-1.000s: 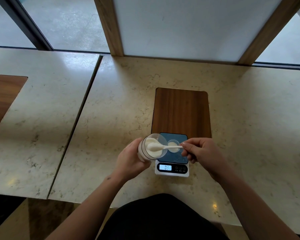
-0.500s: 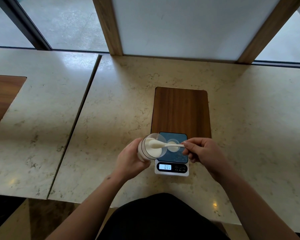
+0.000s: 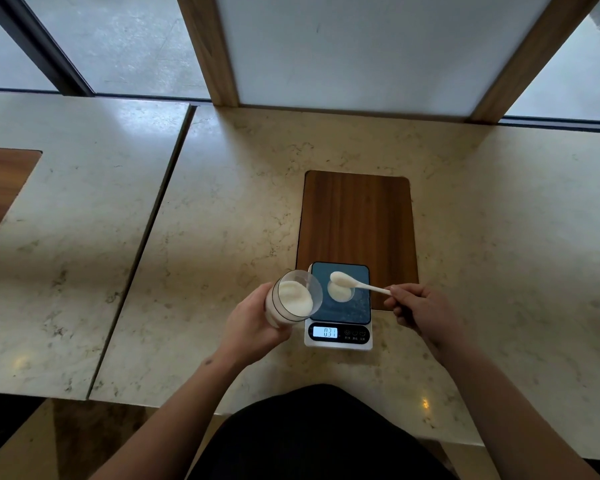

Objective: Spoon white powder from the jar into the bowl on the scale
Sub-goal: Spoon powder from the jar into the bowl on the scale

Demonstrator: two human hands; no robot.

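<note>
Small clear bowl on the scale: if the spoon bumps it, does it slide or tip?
The small clear bowl probably slides rather than tips: it looks shallow and low. Likely very light, as the digital scale shows a small reading. The scale's glossy dark platform suggests little grip, so the white plastic spoon should stay clear.

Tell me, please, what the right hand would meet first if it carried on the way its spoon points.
Probably the jar. The right hand aims the spoon leftward over the bowl on the scale, and the tilted jar, held by the left hand, lies next in that line. Depth is unclear.
</note>
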